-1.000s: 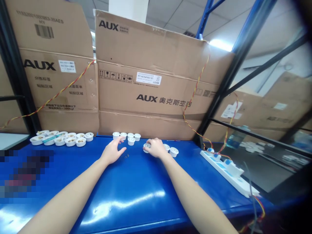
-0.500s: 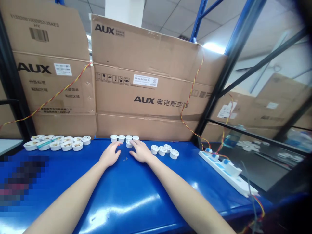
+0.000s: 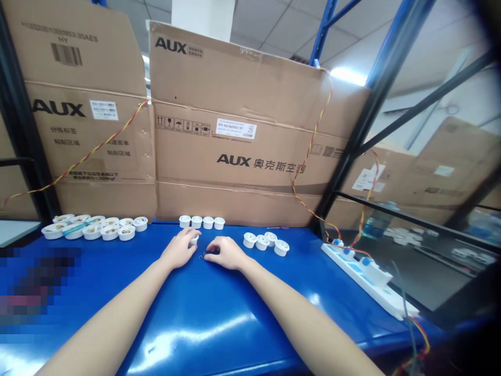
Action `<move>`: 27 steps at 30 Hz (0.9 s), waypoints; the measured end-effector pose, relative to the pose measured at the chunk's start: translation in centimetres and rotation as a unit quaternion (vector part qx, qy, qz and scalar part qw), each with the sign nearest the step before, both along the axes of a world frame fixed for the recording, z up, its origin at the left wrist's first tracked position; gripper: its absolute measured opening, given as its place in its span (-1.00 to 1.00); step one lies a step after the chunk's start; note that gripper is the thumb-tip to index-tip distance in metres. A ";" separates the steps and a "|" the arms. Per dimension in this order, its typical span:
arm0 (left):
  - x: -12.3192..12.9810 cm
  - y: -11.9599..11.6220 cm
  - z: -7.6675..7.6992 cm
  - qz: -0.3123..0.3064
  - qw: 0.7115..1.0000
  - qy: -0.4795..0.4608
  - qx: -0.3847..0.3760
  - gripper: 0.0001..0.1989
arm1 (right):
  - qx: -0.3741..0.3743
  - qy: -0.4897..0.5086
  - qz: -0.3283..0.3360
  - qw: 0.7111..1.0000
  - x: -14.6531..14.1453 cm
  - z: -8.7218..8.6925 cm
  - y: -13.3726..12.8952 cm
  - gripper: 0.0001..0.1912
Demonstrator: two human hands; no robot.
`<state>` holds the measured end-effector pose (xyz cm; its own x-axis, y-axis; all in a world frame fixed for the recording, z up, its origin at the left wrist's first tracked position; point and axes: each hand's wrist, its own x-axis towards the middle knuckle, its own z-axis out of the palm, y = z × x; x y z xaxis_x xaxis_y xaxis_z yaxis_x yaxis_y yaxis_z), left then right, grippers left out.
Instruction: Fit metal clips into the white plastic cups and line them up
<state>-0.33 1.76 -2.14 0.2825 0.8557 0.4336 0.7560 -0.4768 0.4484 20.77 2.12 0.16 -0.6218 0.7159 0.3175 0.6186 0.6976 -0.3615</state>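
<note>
Blue tabletop (image 3: 219,297) — left grip (image 3: 179,249) curled against a white plastic cap (image 3: 193,240), right grip (image 3: 227,253) curved just beside a tiny metal spring (image 3: 203,256) — clenched or released: cannot tell.

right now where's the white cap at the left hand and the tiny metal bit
white cap (image 3: 193,239), head view, its top
tiny metal bit (image 3: 202,256), head view, its middle

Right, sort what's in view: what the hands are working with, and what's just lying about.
Working with:
left hand over a small white cup
right hand at a tiny dark part
row of four white cups
white cups to the right
filled white cups to the left

Lying about:
AUX cartons
white power strip
red-and-yellow wire
</note>
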 end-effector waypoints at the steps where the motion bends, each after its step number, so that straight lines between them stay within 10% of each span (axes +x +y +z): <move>1: 0.0 0.0 0.0 0.002 1.000 0.000 -0.002 -0.60 | 0.005 -0.006 -0.006 1.000 -0.2 0.0 -0.1 -0.75; 27: 0.2 -0.2 0.2 0.018 1.000 0.017 -0.016 -0.57 | -0.017 0.016 -0.010 1.000 -0.8 -0.4 0.1 -0.92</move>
<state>-0.15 1.59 -1.95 0.2657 0.8785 0.3971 0.7875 -0.4354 0.4363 19.94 2.17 -0.26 -0.5965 0.7395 0.3120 0.6203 0.6714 -0.4055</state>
